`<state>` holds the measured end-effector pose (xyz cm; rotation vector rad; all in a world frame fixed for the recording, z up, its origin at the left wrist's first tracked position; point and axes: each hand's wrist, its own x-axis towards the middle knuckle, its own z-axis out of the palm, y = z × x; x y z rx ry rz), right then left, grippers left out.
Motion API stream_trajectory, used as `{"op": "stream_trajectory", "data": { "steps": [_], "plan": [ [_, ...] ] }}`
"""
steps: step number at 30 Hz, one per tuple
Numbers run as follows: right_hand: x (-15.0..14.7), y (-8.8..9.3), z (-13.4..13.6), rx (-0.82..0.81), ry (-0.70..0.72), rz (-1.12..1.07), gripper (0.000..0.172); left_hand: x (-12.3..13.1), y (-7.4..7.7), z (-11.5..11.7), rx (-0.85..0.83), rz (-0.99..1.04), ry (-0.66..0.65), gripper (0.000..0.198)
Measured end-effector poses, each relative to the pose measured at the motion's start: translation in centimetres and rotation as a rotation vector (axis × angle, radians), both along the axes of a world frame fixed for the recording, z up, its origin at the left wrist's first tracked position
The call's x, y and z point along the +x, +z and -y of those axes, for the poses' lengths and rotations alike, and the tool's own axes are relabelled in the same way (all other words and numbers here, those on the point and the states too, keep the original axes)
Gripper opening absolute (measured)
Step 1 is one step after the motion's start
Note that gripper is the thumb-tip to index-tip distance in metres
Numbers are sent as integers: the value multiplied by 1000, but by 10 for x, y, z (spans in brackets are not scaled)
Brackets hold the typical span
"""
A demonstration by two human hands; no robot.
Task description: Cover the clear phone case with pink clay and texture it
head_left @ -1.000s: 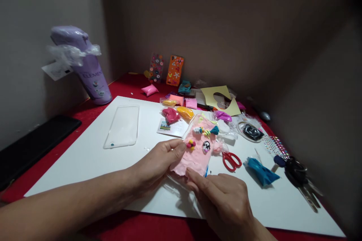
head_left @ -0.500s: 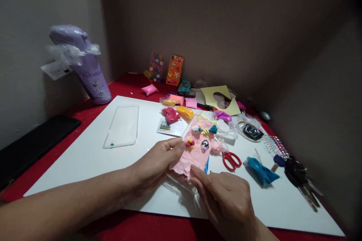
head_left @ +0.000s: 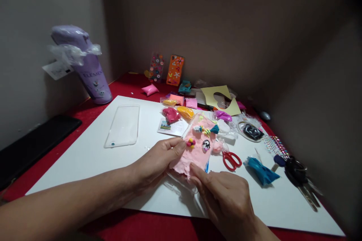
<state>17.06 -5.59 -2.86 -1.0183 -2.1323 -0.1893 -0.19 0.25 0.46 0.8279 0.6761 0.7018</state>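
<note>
1. Nearest you, your right hand (head_left: 229,196) rests its index fingertip on the lower edge of a pink-coated case (head_left: 195,156); you cannot tell here whether its grip pinches from beneath.
2. Your left hand (head_left: 158,162) grasps the case's left side, thumb on top, holding it tilted above a white board (head_left: 87,162).
3. The pink coat seems nearly complete across the visible face, but its lower edge is ragged, with clear plastic (head_left: 181,182) below, so that end looks unfinished.
4. Three decorations are on: a red-and-yellow flower (head_left: 190,143), a round black-and-white piece (head_left: 206,145) and, farther up, a multicoloured twist (head_left: 206,130).
5. To the right lie a blue packet (head_left: 261,171) and red-handled scissors (head_left: 232,161); leftward, an undecorated clear case (head_left: 123,126).
6. Farthest, on the red tabletop (head_left: 127,83), an orange decorated case (head_left: 175,69) stands against the wall.
</note>
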Motion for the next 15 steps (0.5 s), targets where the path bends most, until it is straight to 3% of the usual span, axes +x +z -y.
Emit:
{"op": "stream_trajectory", "data": {
  "steps": [15],
  "plan": [
    [0,0,-2,-29,-6,19,27,0,1,1,-1,-22,-36,27]
  ]
}}
